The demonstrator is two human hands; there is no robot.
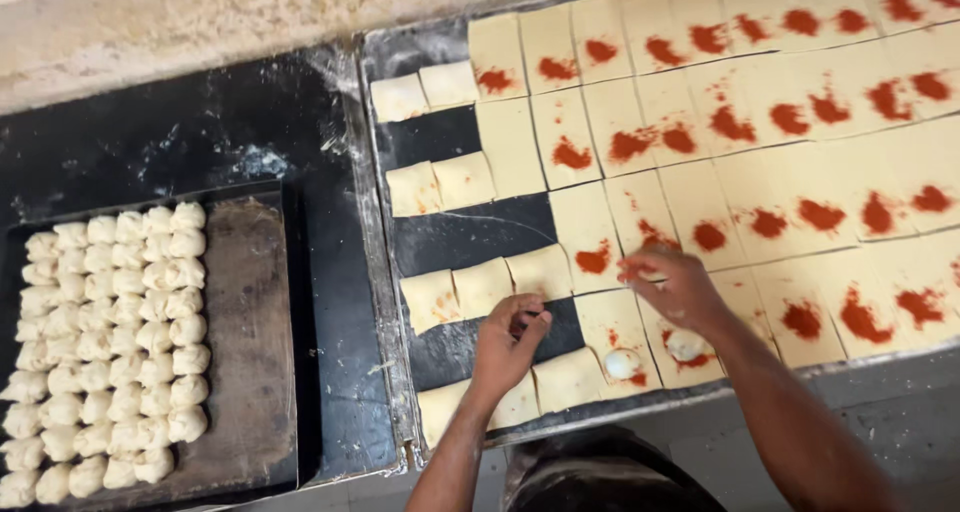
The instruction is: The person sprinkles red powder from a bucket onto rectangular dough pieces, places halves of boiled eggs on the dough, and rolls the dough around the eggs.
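Pinching a dough square [541, 272], the left hand [508, 340] has a closed grip; right hand [677, 284] lies open on sauced dough [648, 234].

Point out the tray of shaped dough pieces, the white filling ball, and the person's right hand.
Tray [262, 302], head view, bare right part.
White filling ball [621, 363], head view, its middle.
Right hand [680, 287], head view, back of hand.
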